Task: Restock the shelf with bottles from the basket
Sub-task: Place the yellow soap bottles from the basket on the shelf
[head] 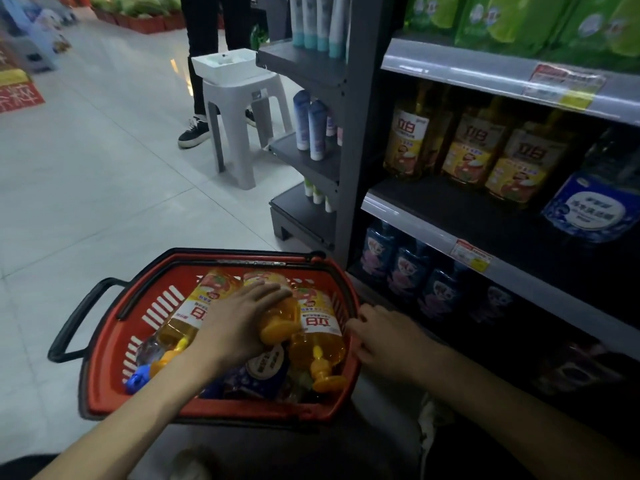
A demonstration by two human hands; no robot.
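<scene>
A red basket [114, 344] with black handles sits on the floor in front of me. Three yellow bottles lie in it on top of blue ones. My left hand [235, 323] lies over the middle yellow bottle [277, 323], fingers spread along its body. Another yellow bottle [194, 306] lies to its left, a third [318, 327] to its right. My right hand [384, 337] rests on the basket's right rim with fingers curled. The middle shelf [415, 216] on the right holds three matching yellow bottles [471, 150] and a blue bottle [588, 202].
A grey stool [242, 109] with a white tub stands ahead by the shelf end. A person in black trousers and dark shoes [194, 133] stands behind it. The lower shelf holds dark blue bottles [405, 268]; green pouches [519, 22] fill the top shelf.
</scene>
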